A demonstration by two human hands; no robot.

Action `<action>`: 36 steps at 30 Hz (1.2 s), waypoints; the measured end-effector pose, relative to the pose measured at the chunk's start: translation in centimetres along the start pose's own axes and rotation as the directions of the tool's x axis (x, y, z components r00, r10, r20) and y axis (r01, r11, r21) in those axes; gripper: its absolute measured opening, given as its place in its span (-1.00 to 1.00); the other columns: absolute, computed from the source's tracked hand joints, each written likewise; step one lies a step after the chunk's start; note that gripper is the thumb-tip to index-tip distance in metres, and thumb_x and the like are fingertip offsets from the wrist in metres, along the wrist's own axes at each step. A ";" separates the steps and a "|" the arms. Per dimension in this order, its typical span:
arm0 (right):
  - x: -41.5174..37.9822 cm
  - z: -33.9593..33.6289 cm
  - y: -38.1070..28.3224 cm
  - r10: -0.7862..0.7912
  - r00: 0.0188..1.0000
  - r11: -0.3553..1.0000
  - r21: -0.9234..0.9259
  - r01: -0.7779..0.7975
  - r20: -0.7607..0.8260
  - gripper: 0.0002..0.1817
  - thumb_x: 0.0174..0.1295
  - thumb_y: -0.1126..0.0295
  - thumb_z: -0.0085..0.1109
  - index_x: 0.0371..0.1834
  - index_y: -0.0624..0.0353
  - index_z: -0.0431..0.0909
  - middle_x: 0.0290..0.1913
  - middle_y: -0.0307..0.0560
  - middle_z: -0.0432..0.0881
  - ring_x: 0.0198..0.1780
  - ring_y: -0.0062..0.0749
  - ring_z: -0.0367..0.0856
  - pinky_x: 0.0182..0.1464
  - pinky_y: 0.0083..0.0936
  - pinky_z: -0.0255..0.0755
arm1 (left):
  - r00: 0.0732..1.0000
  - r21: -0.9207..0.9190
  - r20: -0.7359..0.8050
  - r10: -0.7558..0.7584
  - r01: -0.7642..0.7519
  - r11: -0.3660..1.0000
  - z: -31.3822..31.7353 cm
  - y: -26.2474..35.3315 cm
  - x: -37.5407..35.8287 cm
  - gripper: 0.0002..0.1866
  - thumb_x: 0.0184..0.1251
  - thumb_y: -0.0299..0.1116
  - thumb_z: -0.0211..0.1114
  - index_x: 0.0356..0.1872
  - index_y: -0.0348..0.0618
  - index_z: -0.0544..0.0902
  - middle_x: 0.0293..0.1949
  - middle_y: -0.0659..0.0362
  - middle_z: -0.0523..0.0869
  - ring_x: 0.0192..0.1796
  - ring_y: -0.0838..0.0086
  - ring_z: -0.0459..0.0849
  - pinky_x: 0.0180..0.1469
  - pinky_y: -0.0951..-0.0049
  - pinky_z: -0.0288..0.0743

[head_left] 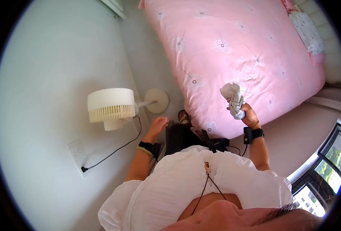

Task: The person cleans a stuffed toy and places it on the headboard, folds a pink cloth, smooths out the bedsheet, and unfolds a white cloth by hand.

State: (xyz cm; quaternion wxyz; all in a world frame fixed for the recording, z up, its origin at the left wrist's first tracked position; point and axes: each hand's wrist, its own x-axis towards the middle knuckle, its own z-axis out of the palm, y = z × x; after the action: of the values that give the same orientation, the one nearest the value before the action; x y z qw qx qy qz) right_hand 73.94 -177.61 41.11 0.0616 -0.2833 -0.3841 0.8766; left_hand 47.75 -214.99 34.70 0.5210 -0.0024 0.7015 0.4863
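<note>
My right hand (pixel 249 115) is closed around a crumpled light grey cloth (pixel 235 101), held up over the near part of the pink bedspread. The top of the cloth flops to the left above my fingers. My left hand (pixel 159 126) hangs low at my side with its fingers curled in, and I see nothing in it. Nearest to that hand is a white standing fan (pixel 111 101), a short way to the left and apart from it.
The bed (pixel 216 46) with its pink patterned cover fills the upper right, a pillow (pixel 307 32) at its far corner. The fan's round base (pixel 157 101) stands on the floor. Its black cord (pixel 120 148) runs to a wall socket (pixel 78 154). Windows (pixel 328 165) lie at lower right.
</note>
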 end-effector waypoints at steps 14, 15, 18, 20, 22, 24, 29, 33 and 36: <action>3.4 11.5 0.4 -0.090 0.986 0.984 0.163 0.067 0.143 -0.14 -0.25 0.29 0.19 0.29 0.38 0.30 0.16 0.24 0.51 -0.01 0.08 0.61 0.09 -0.25 0.49 | 0.993 0.393 0.095 0.074 -0.106 0.914 -5.2 2.3 -8.4 -0.63 0.34 -0.24 0.25 0.06 -0.27 0.57 -0.07 0.08 0.71 0.02 0.40 0.64 0.06 0.40 0.50; 4.4 13.2 -0.7 -0.113 0.979 0.984 0.159 0.087 0.168 -0.12 -0.25 0.26 0.22 0.30 0.37 0.29 0.17 0.26 0.50 -0.01 0.10 0.61 0.06 -0.25 0.51 | 0.991 0.443 0.119 0.056 -0.103 0.891 -5.9 2.0 -8.9 -0.60 0.33 -0.23 0.26 0.08 -0.26 0.56 -0.04 0.08 0.70 0.05 0.39 0.63 0.08 0.38 0.49; 7.3 18.0 -5.0 -0.179 0.955 0.977 0.154 0.146 0.235 -0.05 -0.25 0.19 0.30 0.33 0.38 0.25 0.21 0.31 0.46 0.01 0.14 0.60 -0.04 -0.27 0.58 | 0.985 0.515 0.159 0.064 -0.138 0.846 -8.2 4.1 -8.9 -0.54 0.33 -0.20 0.26 0.18 -0.22 0.52 0.05 0.08 0.66 0.11 0.37 0.59 0.13 0.36 0.46; 7.6 20.5 -6.3 -0.206 0.932 0.977 0.109 0.182 0.298 -0.04 -0.22 0.15 0.31 0.34 0.38 0.23 0.24 0.34 0.43 0.03 0.14 0.59 -0.13 -0.30 0.62 | 0.981 0.443 0.170 0.089 -0.157 0.882 -8.5 2.1 -9.9 -0.49 0.35 -0.21 0.23 0.28 -0.17 0.45 0.12 0.10 0.62 0.14 0.39 0.56 0.16 0.38 0.44; 8.2 23.5 -8.8 -0.172 0.900 0.985 0.047 0.168 0.401 -0.03 -0.18 0.11 0.31 0.35 0.39 0.22 0.26 0.36 0.39 0.04 0.15 0.58 -0.23 -0.33 0.65 | 0.968 0.341 0.202 0.152 -0.215 0.915 -8.4 -0.1 -10.4 -0.44 0.36 -0.19 0.24 0.33 -0.15 0.39 0.16 0.10 0.58 0.15 0.40 0.53 0.18 0.38 0.41; 9.0 26.0 -10.5 -0.176 0.859 0.980 0.001 0.201 0.480 -0.03 -0.13 0.07 0.28 0.36 0.40 0.19 0.27 0.37 0.38 0.05 0.14 0.58 -0.28 -0.35 0.66 | 0.962 0.237 0.217 0.164 -0.215 0.947 -7.8 -1.8 -11.2 -0.40 0.36 -0.17 0.24 0.37 -0.12 0.34 0.18 0.10 0.56 0.16 0.41 0.51 0.19 0.40 0.38; 10.9 28.9 -13.5 -0.132 0.807 0.989 0.020 0.148 0.575 -0.19 0.11 0.02 0.05 0.36 0.36 0.20 0.25 0.35 0.40 -0.01 0.06 0.60 -0.43 -0.45 0.58 | 0.977 0.106 0.206 -0.063 0.042 0.993 -4.7 -0.6 -20.2 -0.35 0.36 -0.07 0.23 0.39 -0.10 0.32 0.29 0.01 0.47 0.24 0.36 0.46 0.26 0.37 0.33; 1.7 23.2 -11.0 -0.269 0.744 0.956 0.077 0.282 0.612 -0.26 0.31 -0.14 -0.22 0.35 0.24 0.24 0.19 0.27 0.47 -0.10 -0.10 0.62 -0.51 -0.56 0.44 | 0.969 0.075 0.145 0.199 -0.211 0.974 0.0 -7.8 -27.4 -0.36 0.39 -0.13 0.23 0.40 -0.17 0.29 0.29 0.02 0.46 0.26 0.47 0.43 0.26 0.44 0.32; 8.0 25.0 -12.1 -0.116 0.675 0.982 -0.019 0.189 0.728 -0.12 0.32 -0.36 -0.36 0.40 0.20 0.19 0.18 0.22 0.48 -0.09 -0.13 0.61 -0.41 -0.50 0.46 | 0.946 -0.442 0.062 0.317 -0.259 0.859 2.6 -8.8 -29.9 -0.41 0.39 -0.18 0.24 0.36 -0.22 0.35 0.23 0.04 0.53 0.22 0.49 0.48 0.24 0.46 0.34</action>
State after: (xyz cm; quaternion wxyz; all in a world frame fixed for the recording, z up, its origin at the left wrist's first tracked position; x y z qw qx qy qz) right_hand 52.35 -182.55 59.69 -0.0350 0.1158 -0.4397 0.8899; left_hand 67.82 -232.91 50.73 0.4744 0.0208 0.5338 0.6997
